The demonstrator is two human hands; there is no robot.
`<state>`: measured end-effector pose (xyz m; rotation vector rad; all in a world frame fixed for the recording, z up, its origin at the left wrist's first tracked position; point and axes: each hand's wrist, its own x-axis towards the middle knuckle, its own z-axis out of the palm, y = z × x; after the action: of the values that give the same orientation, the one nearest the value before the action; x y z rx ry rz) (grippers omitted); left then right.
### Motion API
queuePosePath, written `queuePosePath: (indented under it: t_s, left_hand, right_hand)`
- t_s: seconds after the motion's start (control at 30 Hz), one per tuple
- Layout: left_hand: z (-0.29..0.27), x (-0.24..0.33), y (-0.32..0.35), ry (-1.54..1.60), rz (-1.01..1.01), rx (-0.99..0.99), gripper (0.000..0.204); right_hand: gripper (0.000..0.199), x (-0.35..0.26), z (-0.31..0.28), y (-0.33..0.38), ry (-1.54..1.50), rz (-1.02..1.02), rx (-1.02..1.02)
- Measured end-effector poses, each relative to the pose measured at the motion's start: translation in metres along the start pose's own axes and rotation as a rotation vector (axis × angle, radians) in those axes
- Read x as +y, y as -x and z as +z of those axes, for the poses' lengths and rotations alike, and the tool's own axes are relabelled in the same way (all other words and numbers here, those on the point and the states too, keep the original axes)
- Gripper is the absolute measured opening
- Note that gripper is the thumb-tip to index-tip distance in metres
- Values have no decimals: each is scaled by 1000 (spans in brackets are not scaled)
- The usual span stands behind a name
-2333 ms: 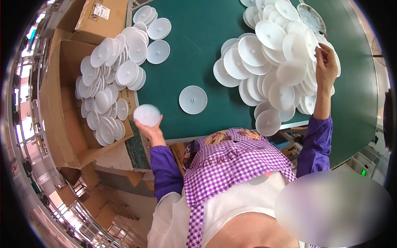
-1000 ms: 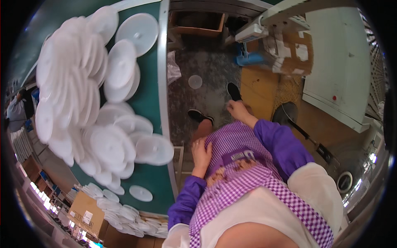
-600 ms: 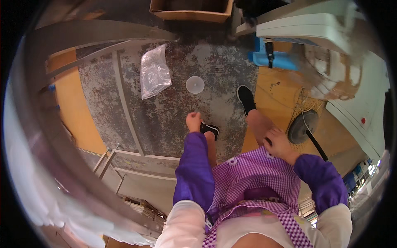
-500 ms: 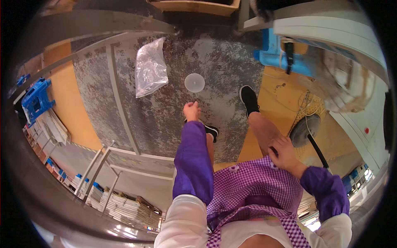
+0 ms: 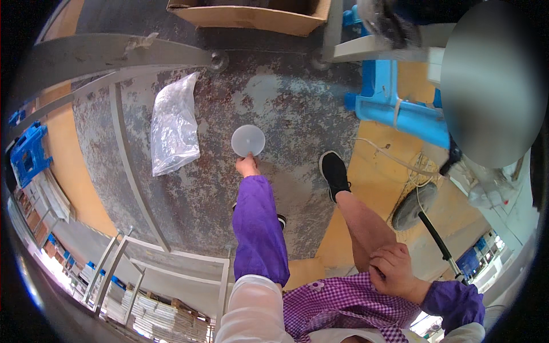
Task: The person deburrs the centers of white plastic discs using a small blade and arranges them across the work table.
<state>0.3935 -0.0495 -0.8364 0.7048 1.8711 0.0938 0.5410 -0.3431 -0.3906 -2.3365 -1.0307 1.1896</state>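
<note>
My left hand (image 5: 247,167) reaches down to the floor in front of me. Its fingertips pinch the near rim of a round, translucent white plastic disc (image 5: 248,139), lid-like, with a small mark at its centre. Whether the disc is lifted off the floor I cannot tell. My right hand (image 5: 393,271) rests against my bent leg by the apron hem, its fingers curled in, with nothing visible in them. A clear plastic bag (image 5: 175,128) lies crumpled on the floor left of the disc.
Metal frame bars (image 5: 123,143) run along the left. An open cardboard box (image 5: 251,20) stands at the far edge. On the right are a blue plastic stool-like frame (image 5: 394,108), a loose cable (image 5: 394,154) and a dark round base (image 5: 414,207). Blue crates (image 5: 30,154) stand far left.
My left hand has moved forward onto the disc's near rim. My right hand's fingers have curled in against my leg. The whole view has shifted and come closer to the floor.
</note>
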Motion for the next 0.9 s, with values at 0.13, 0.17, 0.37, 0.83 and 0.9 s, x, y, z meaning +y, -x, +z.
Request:
queuePosePath:
  t_s: [0.13,0.17,0.37,0.83,0.9]
  left_hand:
    - [-24,14,47,70,180,-121,14]
    - [-29,12,76,17,166,-130,18]
    - [-131,33,229,-125,528,-152,18]
    - [-347,245,603,444,472,-522,28]
    - [-360,268,634,592,433,-527,36]
  right_hand:
    - [13,-1,4,3,-23,12,35]
    - [13,2,6,4,-19,6,51]
    - [11,-14,11,0,93,-5,102]
    - [10,-200,-146,-23,-669,-129,218]
    - [7,-260,-217,-41,-698,-330,241]
